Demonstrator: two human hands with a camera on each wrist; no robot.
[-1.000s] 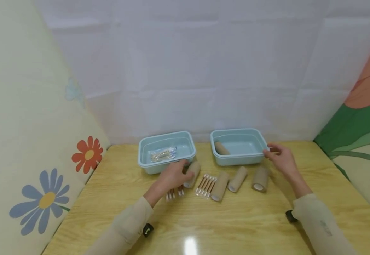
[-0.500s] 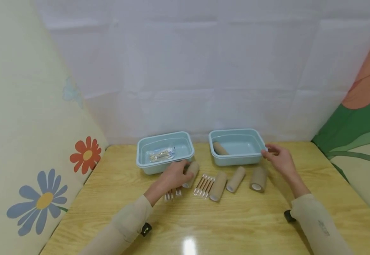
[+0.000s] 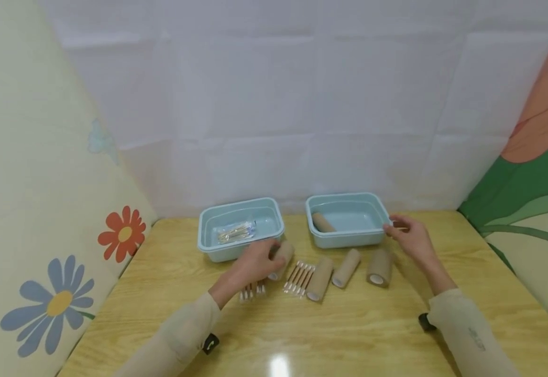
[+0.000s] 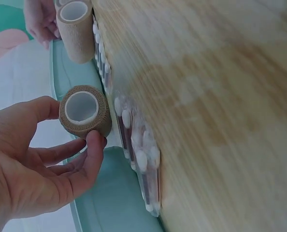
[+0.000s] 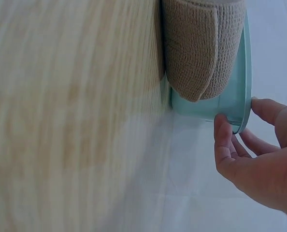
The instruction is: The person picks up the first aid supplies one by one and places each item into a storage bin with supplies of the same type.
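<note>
1. Gripping a tan bandage roll (image 4: pixel 103 112) in the left hand (image 3: pixel 253 262), thumb and fingertips spread only to its width; cannot tell whether lifted off the table (image 3: pixel 349 324).
2. Slanting lengthwise from near left to far right, hollow end facing back toward the person.
3. Lying well apart from the right hand (image 3: pixel 412 241), just short of the left tub (image 3: pixel 222 254), with the right tub (image 3: pixel 349 239) farther off to its right.
4. Pinching the right tub's near corner rim with the right hand, narrowly.

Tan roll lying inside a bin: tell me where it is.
In the head view, the tan roll lies at the left end of the right blue bin, which the right hand grips.
</note>
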